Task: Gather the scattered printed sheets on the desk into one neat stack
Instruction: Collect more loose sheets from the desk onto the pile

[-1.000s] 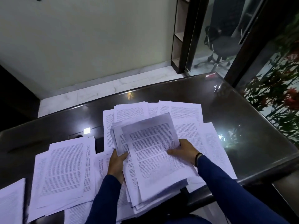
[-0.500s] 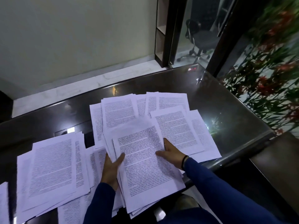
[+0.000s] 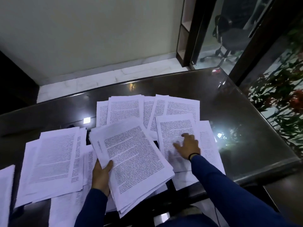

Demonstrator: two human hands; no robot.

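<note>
Sheets are thin, floppy, slick on the glassy desk [image 3: 246, 112]; best pinched at an edge. L hand [image 3: 100, 174] grips the gathered stack [image 3: 132, 161] by its left edge, thumb on top. R hand [image 3: 188, 145], fingers spread flat, presses a loose sheet [image 3: 175, 126] to the right. One stack; loose sheets (overlapping) can't be counted, approx. a dozen+ showing.

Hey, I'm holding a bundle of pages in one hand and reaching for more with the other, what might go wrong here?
1. The gathered bundle is fanned and gripped only by the left hand at one edge, overhanging the desk front; sheets may slide out.
2. The right hand lies flat on the sheet at right, which overlaps others; dragging it may skew those beneath.
3. The left pile is uneven, so merging may leave a ragged stack.
</note>
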